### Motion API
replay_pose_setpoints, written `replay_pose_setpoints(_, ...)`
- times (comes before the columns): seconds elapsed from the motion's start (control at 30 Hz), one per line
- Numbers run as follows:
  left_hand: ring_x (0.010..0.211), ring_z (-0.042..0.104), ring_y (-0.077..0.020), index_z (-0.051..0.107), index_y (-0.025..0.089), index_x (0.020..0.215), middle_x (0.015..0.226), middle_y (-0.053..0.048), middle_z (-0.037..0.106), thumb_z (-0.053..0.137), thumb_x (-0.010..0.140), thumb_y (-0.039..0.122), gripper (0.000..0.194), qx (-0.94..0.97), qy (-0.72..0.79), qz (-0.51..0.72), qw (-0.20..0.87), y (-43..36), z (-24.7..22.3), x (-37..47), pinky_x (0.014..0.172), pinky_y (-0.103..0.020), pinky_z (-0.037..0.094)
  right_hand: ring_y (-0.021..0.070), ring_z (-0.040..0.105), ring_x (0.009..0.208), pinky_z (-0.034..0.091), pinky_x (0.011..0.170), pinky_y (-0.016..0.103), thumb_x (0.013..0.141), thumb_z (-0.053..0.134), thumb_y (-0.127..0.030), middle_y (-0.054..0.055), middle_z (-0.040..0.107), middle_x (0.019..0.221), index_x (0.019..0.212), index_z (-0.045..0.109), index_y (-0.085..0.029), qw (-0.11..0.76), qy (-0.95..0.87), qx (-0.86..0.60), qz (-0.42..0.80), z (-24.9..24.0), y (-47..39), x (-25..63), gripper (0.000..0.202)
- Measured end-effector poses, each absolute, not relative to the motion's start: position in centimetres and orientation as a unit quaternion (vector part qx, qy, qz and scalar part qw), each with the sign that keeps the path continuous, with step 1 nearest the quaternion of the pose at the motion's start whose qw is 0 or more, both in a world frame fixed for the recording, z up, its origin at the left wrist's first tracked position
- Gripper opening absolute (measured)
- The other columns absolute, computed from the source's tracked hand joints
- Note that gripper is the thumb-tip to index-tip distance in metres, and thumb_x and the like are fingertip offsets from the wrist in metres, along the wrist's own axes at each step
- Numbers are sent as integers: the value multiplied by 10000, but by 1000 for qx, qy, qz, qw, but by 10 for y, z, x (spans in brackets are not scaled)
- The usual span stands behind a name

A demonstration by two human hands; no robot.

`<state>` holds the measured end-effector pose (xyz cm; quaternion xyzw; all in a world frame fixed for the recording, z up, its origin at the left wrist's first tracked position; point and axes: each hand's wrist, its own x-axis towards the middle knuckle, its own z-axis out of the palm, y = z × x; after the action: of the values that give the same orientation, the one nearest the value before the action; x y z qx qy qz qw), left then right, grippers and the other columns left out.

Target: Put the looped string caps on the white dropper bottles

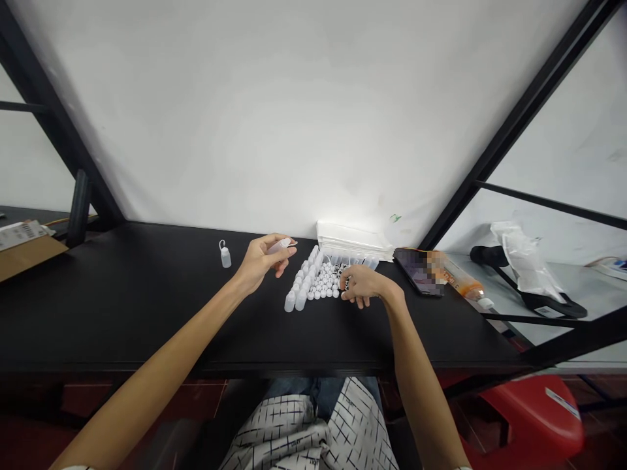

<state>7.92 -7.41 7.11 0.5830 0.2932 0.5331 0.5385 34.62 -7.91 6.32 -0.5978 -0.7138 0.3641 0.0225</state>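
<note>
My left hand [262, 264] is closed round a small white plastic dropper bottle [279, 246], held tilted above the black table. My right hand [365, 285] is over the right side of a cluster of small white caps [323, 281], its fingers bent down beside a heap of small ring-like pieces [339, 269]. Whatever those fingertips hold, if anything, is hidden. Rows of upright small white bottles [300, 290] stand just left of the caps, and more lie behind the heap. One bottle with a looped cap strap [225, 254] stands alone to the left.
White flat sheets or bags [353, 240] are stacked against the wall. A phone [416, 271] and an orange-labelled bottle [460, 281] lie at right, near the black frame bar [509, 124]. A cardboard box [29, 251] sits far left, and a red stool [533, 418] stands below.
</note>
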Motion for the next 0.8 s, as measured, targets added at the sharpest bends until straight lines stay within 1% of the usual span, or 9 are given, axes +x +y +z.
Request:
replay_pose_setpoints(0.1,470,494,-82,623,164,995,628,48,462,778,745,327,337,570,276,511,582,-75,74,78,403,-221,452,149,636,426,500,388,209,692,673,-135,-14,631,533,760,559,-141,6,-697,-601,390,62,-79,346,133)
replay_pose_setpoints(0.2,496,505,-81,624,179,1040,645,53,431,736,788,359,330,555,252,491,622,-76,77,76,439,-234,489,151,645,439,500,376,203,680,716,-189,-5,636,542,720,575,-132,12,-696,-591,408,63,-79,348,157)
replay_pose_setpoints(0.3,518,492,-74,652,159,1007,643,48,417,744,782,347,307,548,248,485,634,-75,76,74,453,-219,487,145,645,440,477,351,188,672,753,-272,7,654,575,710,599,-127,34,-704,-559,438,69,-83,351,216)
replay_pose_setpoints(0.4,531,476,-72,664,137,912,637,39,430,764,761,329,264,552,250,482,632,-73,75,74,445,-202,464,116,620,422,444,341,167,680,773,-349,20,673,602,743,646,-111,64,-714,-493,493,77,-89,353,277)
replay_pose_setpoints(0.47,539,466,-72,658,125,849,643,29,448,770,753,322,246,563,251,482,622,-73,74,75,436,-197,450,100,603,416,436,350,168,696,777,-358,30,686,624,792,673,-104,109,-718,-431,536,83,-92,350,292)
replay_pose_setpoints(0.53,537,459,-71,646,119,804,661,18,469,771,749,325,247,578,254,479,610,-72,72,76,427,-202,448,103,609,438,446,369,183,711,779,-340,35,699,658,844,683,-110,186,-719,-370,558,91,-92,343,282)
replay_pose_setpoints(0.6,518,452,-71,637,120,793,653,20,472,764,753,346,263,595,259,470,599,-73,71,78,422,-214,458,116,625,475,456,382,200,727,772,-320,38,704,690,876,685,-123,265,-724,-324,549,100,-88,333,261)
replay_pose_setpoints(0.73,448,456,-78,632,129,850,537,48,455,691,820,415,293,655,274,425,562,-76,70,80,448,-240,477,119,632,520,446,391,202,732,769,-304,52,707,742,897,691,-124,315,-742,-309,504,111,-72,304,257)
replay_pose_setpoints(0.8,412,478,-82,621,134,862,511,49,476,654,849,428,297,685,290,406,532,-79,71,80,449,-237,457,117,633,542,431,395,194,735,758,-321,41,694,737,919,678,-129,361,-731,-319,483,110,-67,291,278)
